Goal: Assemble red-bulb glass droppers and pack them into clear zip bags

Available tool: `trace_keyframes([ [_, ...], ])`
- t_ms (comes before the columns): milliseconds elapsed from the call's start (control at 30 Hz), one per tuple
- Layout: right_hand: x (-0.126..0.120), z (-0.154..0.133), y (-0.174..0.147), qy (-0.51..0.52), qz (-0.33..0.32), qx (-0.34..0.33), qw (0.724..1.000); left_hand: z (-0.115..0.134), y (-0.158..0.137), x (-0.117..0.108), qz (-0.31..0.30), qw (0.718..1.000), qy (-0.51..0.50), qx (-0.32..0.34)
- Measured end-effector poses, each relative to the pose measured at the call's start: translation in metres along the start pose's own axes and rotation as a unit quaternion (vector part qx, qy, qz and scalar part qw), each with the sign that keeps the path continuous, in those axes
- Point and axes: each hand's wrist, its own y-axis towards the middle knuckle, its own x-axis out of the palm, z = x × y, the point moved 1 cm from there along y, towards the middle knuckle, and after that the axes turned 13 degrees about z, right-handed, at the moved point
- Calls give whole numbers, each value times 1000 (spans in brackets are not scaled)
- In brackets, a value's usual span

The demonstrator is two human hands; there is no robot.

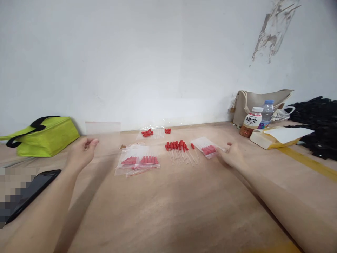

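Observation:
My left hand [83, 151] pinches the edge of a clear zip bag [103, 138], raised upright with nothing visible inside. On the right, my right hand [232, 154] is at the corner of a second zip bag [206, 147], which holds red-bulbed droppers; the thumb touches its edge, and the grip is partly hidden. Between the hands lies a loose row of droppers [179, 147] with red bulbs and thin clear stems. Filled zip bags [143, 160] overlap each other nearer my left hand. Behind them are loose red bulbs [147, 133] and clear stems [158, 133] on plastic.
A lime-green bag [48, 137] and a phone [33, 191] lie at the left. At the right stand a brown-and-white bottle [252, 122], a water bottle [267, 111], a beige bag [259, 98] and an open carton [273, 137]. Black items [319, 123] are heaped farther right.

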Motion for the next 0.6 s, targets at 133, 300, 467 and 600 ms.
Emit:
trace_keyframes([
  [133,3,-14,-14,-93,14,-221,971,46,-34,12,-239,940,-245,8],
  [300,28,-44,-38,-177,-115,-345,915,72,-106,50,-603,750,-270,28],
  [467,58,-68,-43,-269,-134,-307,903,65,-132,71,-673,706,-195,103],
  [600,75,-74,-47,-304,-146,-269,902,74,-138,64,-477,831,-113,262],
])
